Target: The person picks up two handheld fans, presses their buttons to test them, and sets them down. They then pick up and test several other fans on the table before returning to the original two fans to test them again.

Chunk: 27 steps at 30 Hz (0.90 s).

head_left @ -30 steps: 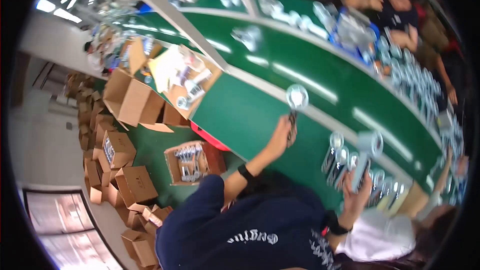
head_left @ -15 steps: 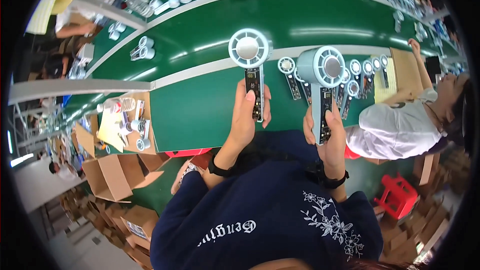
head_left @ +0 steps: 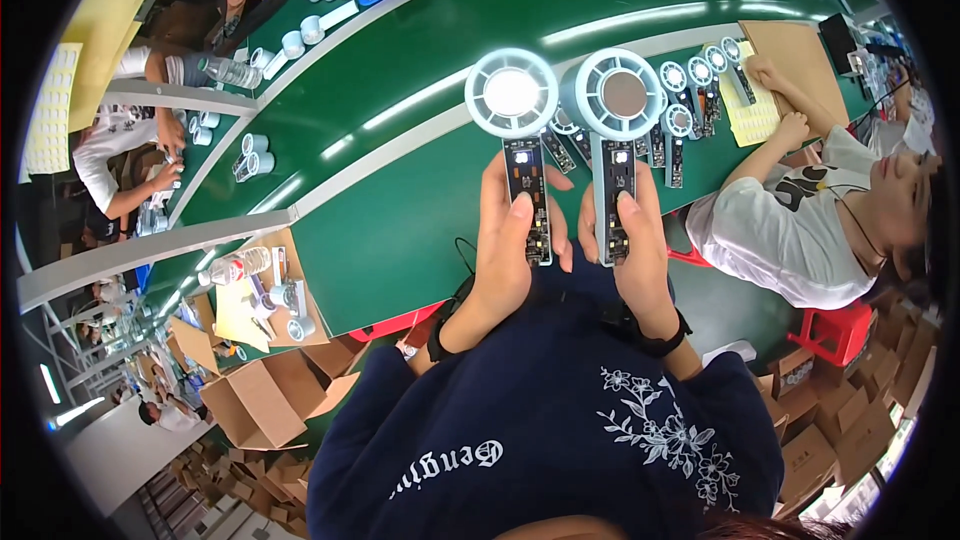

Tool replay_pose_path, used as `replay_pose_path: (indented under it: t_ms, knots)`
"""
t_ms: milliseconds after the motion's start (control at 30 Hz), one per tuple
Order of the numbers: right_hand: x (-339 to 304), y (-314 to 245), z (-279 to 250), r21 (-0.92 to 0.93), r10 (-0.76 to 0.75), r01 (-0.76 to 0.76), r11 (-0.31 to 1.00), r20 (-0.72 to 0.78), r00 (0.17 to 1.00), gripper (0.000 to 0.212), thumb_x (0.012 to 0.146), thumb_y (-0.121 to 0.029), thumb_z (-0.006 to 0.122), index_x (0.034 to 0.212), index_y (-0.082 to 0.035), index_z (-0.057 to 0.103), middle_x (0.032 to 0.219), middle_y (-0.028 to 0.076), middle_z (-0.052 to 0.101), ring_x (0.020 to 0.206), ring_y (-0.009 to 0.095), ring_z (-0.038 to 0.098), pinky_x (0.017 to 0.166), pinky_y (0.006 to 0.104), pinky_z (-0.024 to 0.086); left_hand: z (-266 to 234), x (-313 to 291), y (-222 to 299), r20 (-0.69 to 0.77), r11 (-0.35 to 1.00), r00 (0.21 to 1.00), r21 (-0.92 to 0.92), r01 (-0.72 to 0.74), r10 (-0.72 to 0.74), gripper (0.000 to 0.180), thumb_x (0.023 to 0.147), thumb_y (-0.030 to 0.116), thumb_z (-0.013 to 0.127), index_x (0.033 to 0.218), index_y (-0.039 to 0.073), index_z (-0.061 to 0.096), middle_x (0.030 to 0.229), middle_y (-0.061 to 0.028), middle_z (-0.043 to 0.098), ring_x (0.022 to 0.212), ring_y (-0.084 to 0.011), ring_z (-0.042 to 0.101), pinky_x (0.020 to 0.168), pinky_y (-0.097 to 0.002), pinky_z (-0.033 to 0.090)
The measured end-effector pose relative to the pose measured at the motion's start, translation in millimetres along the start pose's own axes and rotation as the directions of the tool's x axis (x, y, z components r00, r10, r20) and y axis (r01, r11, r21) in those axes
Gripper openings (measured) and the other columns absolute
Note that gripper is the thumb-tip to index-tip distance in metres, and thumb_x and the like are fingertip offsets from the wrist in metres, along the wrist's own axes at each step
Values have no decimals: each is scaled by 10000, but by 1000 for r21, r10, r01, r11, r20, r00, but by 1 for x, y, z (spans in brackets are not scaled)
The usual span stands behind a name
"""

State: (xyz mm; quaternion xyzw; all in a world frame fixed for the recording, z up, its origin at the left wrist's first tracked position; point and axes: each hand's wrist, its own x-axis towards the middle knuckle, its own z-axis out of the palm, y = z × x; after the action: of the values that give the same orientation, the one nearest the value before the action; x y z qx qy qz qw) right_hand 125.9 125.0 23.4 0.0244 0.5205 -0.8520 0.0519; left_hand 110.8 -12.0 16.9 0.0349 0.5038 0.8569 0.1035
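My left hand (head_left: 503, 255) is wrapped round the handle of a pale blue handheld fan (head_left: 511, 95), thumb on its bare circuit board. In my right hand (head_left: 642, 258) is a second fan of the same kind (head_left: 618, 93), its board also uncovered and under my thumb. Both fans stand upright side by side, round grilles facing me, a narrow gap between the handles. The left fan's hub gleams white; the right one's looks brownish. A small white light shows on each board. Behind them, several similar fans (head_left: 678, 121) lie on the green bench (head_left: 390, 250), partly hidden.
At the right, a co-worker (head_left: 790, 230) rests both arms by a yellow sheet (head_left: 755, 118) and cardboard. A carton board with a plastic bottle (head_left: 240, 265) and fan parts lies at left. An open cardboard box (head_left: 265, 405) and a red stool (head_left: 835, 335) stand lower down.
The right fan has come left and turned, so it now sits beside the left fan with its grille facing me. White lights now show on both boards. My view has turned somewhat.
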Motion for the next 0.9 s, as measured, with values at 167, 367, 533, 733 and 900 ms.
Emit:
replay_pose_path:
  t_ms: [167,367,533,733,900]
  knots:
    - [-6,-2,1,18,-3,4,1000,-6,1000,250,975,-170,338,1168,-12,353,759,39,472,567,65,425,520,196,348,5,-7,-3,6,1000,1000,16,-21,20,443,977,233,325,1340,5,214,1058,-147,475,604,-116,505,447,-223,429]
    - [-13,-5,3,-63,-28,25,998,-44,999,336,960,-235,341,1203,-3,351,755,58,474,557,90,433,522,204,343,16,-12,1,-5,997,999,61,-51,51,433,978,221,316,1342,10,214,1061,-140,475,604,-107,502,444,-208,405]
    - [-15,-5,-3,-35,-38,36,999,-40,998,346,962,-236,335,1223,-8,334,751,50,468,566,89,430,539,205,347,31,-10,1,-69,984,995,167,-65,77,333,965,286,334,1121,-6,361,1017,-138,484,552,-100,471,379,-207,375]
    - [-18,-8,-9,-28,-65,64,998,-6,998,355,964,-246,331,1231,-13,322,757,50,470,570,90,432,545,207,352,38,-11,3,-58,991,996,125,-56,64,350,950,282,341,1145,-8,350,1022,-138,484,554,-102,476,363,-212,369]
    - [-18,-11,-12,-32,-58,58,998,-15,998,351,964,-250,331,1221,-11,325,761,53,474,573,90,434,546,208,354,45,-8,0,-59,983,994,168,-76,87,361,947,281,343,1165,-7,332,1022,-139,482,561,-107,484,360,-214,371]
